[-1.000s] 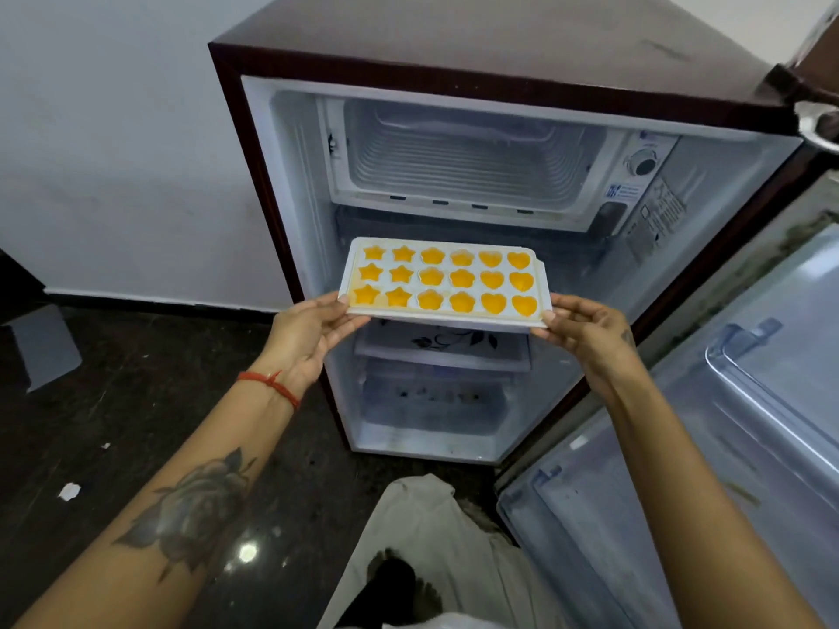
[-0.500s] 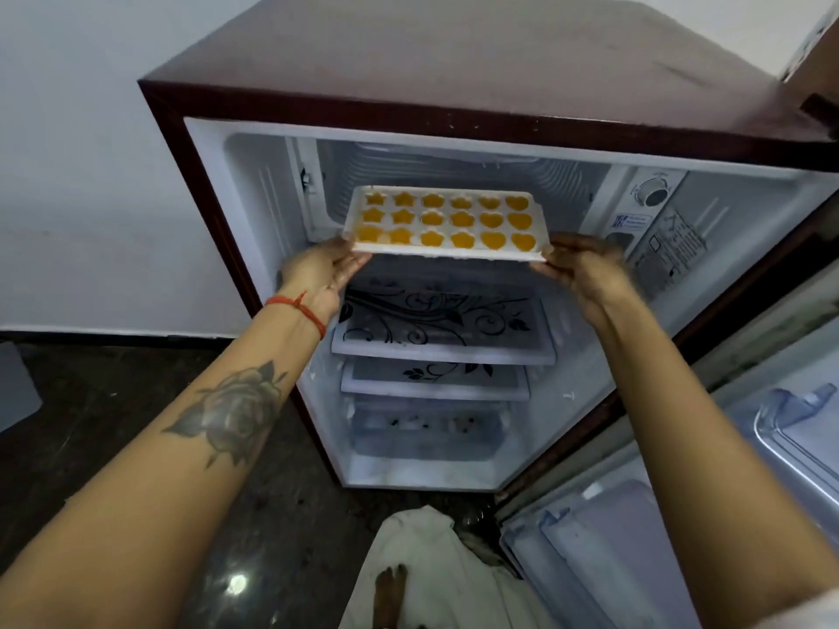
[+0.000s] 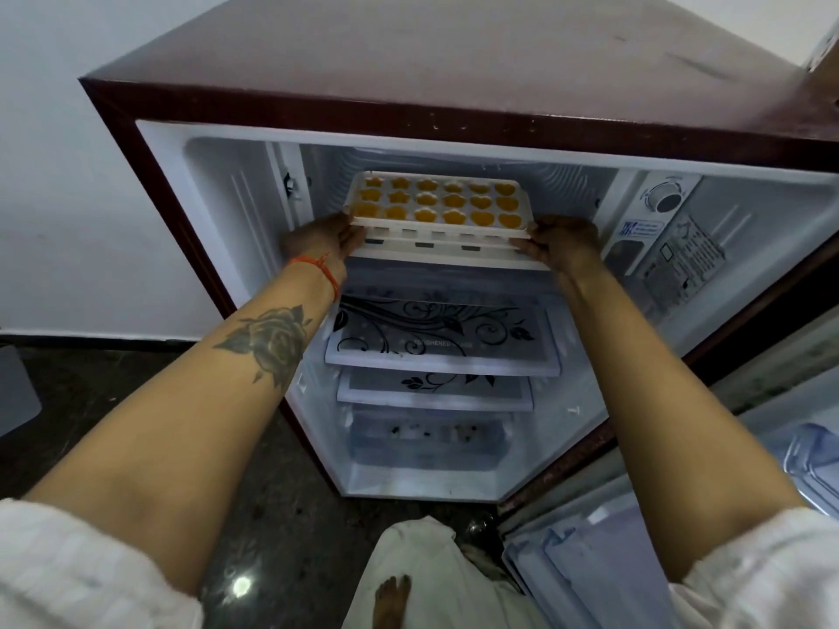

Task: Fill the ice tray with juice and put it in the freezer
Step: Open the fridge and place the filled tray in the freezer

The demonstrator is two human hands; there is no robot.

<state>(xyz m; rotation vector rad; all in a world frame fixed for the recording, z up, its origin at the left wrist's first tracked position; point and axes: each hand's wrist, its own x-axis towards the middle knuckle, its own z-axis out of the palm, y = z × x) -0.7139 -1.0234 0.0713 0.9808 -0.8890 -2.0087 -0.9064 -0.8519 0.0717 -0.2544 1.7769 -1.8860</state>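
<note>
Nearly done: filled tray at the freezer mouth

Observation: white plastic ice tray (image 3: 436,202), its star, flower and heart moulds filled with orange juice, is held level, part-way into the freezer compartment (image 3: 563,174) at the top of the open maroon mini fridge (image 3: 454,52). Left hand (image 3: 318,236) grips the tray's left end, fingers curled under the rim; right hand (image 3: 560,240) grips the right end likewise. Floral-printed glass shelf (image 3: 440,338) sits below, bare.

Status: filling appears complete. Remaining, by judgement: slide the tray fully in, let go, close the door. Spill risk if tilted.
</note>
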